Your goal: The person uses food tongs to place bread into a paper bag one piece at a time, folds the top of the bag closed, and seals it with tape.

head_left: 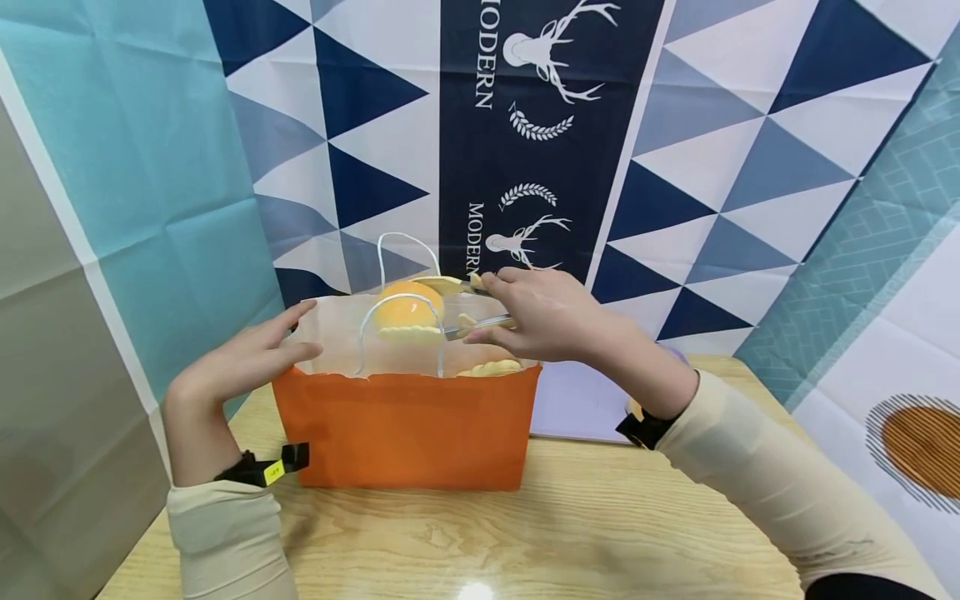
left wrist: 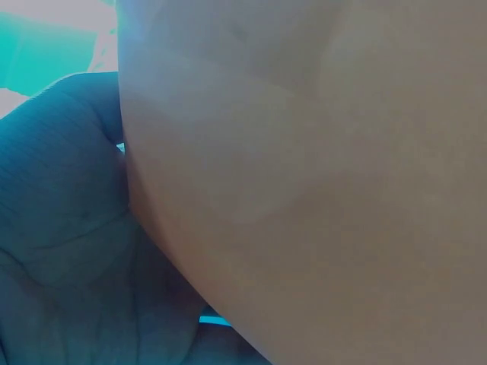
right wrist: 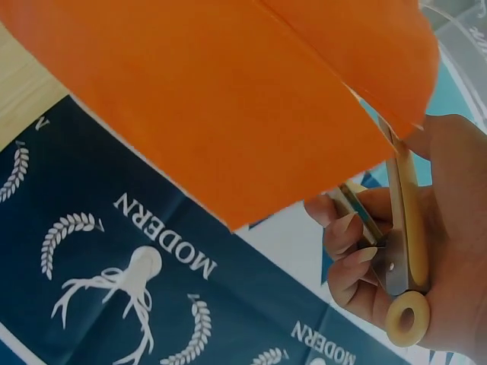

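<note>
An orange paper bag (head_left: 405,433) with a pale inside and white cord handles (head_left: 408,237) stands upright. My left hand (head_left: 240,358) is at the bag's left side, its thumb and fingers apart and fairly straight. In the left wrist view, the bag's wall (left wrist: 319,190) covers part of the palm (left wrist: 68,228). My right hand (head_left: 547,312) grips metal tongs (head_left: 491,322) with yellow parts and a ring at the end (right wrist: 409,318). Between the tongs' tips is a glossy yellow-orange round bun-like piece (head_left: 408,307) with a pale scalloped edge, at the bag's mouth.
A pale yellow ridged piece (head_left: 491,367) shows at the bag's right rim. Right of the bag, a lavender board (head_left: 577,404) lies on the wooden table (head_left: 465,533). Part of an orange-tan thing (head_left: 636,408) shows beside my right wrist. Patterned cloth (head_left: 375,125) hangs behind.
</note>
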`<state>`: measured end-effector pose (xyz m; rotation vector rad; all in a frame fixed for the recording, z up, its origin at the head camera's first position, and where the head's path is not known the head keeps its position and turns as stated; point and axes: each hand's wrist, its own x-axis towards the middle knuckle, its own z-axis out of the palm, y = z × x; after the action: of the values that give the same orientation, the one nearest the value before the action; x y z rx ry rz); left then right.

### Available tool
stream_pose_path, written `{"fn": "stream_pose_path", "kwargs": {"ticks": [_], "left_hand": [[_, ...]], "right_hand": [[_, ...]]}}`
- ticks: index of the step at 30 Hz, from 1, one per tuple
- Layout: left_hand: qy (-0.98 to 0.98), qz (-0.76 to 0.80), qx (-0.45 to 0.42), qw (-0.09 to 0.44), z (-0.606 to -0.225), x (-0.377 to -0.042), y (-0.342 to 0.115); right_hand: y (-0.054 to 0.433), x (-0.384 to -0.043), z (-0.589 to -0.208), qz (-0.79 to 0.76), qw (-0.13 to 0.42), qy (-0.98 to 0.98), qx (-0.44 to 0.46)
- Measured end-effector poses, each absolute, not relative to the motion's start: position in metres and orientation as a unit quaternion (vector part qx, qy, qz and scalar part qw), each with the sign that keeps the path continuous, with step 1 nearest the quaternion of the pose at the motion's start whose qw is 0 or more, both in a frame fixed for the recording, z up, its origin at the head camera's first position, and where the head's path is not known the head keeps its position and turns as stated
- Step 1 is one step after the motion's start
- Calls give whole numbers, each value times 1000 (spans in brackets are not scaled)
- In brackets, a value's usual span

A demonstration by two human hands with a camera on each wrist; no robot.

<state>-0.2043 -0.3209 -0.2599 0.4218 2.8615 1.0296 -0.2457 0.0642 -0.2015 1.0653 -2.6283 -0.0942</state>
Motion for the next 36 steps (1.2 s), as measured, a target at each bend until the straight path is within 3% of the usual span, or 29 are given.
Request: {"fn": "stream_pose_path", "kwargs": {"ticks": [24, 36], "left_hand": [[936, 323, 136, 39, -259, -204, -318], [934, 329, 132, 40, -259, -205, -319]], "right_hand": [[47, -246, -210, -44, 128, -917, 376], [56, -243, -196, -32, 130, -922, 363]]}}
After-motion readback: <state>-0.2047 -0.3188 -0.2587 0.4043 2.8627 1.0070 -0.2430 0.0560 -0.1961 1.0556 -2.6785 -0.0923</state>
